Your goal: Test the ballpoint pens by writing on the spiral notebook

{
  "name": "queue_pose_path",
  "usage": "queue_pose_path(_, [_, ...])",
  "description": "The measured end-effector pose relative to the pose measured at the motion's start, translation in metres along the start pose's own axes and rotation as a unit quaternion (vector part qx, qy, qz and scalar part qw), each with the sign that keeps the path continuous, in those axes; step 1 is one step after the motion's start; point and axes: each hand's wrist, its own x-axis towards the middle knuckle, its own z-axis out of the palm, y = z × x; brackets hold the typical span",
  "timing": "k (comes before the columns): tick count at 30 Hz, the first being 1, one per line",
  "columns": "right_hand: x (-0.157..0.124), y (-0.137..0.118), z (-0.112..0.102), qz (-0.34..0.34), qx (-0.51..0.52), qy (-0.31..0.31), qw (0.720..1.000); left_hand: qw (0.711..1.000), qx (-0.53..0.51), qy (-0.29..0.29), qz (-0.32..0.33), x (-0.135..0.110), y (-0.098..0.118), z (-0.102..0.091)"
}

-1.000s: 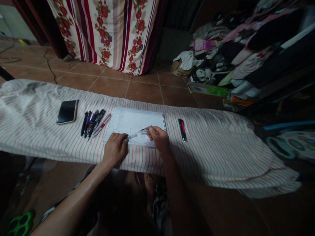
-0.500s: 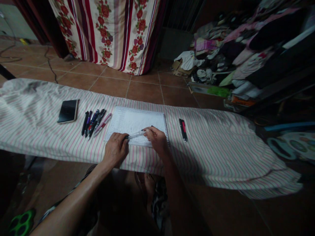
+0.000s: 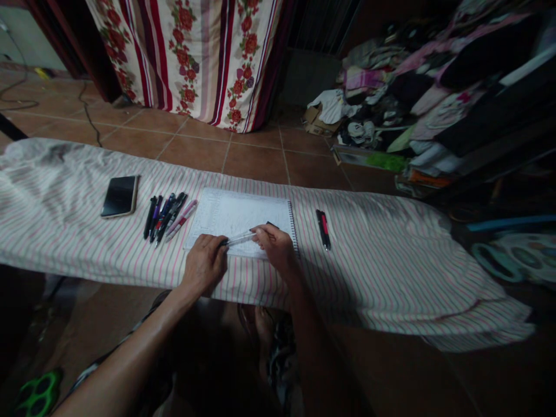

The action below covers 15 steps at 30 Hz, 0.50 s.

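Striped white, pink and greyish-green cloth (image 3: 382, 249) covers the long, narrow surface here, pretty dim lighting all round. Left hand (image 3: 203, 260) has its fingers curled together, pinching the dark end of a slim, clear plastic pen (image 3: 238, 237), and rests by the near left part of a white, spiral-bound notebook (image 3: 243, 205) with writing on the page. Right hand (image 3: 278, 248) pinches the pen's other end between thumb and fingers, so the pen hangs between both hands, right over the page. Some small dark bit pokes out behind the right fingers, can't tell if it's part of the pen. Just left of the notebook there's a loose bunch of dark and purple pens (image 3: 163, 219) plus a pink and white pen (image 3: 181, 221), then a black-screened phone (image 3: 120, 197) further out. Off to the right, a pair of black and red pens (image 3: 323, 230) lies side by side. Progress-wise I'd call it midway: the clear one is in hand and not laid down yet, the pair sits apart, and no hand is on the bunch. Whether the held pen is whole or in pieces, honestly can't tell.
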Motion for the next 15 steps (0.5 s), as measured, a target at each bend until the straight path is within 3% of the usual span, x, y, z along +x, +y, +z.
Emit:
queue_pose_path(10, [-0.0018, -0.0002, -0.0008, 0.002, 0.047, -0.025, 0.999, 0.998, -0.049, -0.015, -0.018, 0.0004, -0.0040, 0.0007])
queue_pose_path(15, [-0.0008, 0.0004, -0.0036, -0.006, 0.053, -0.052, 0.997, 0.998, -0.059, -0.029, 0.005, 0.0000, -0.0098, -0.0007])
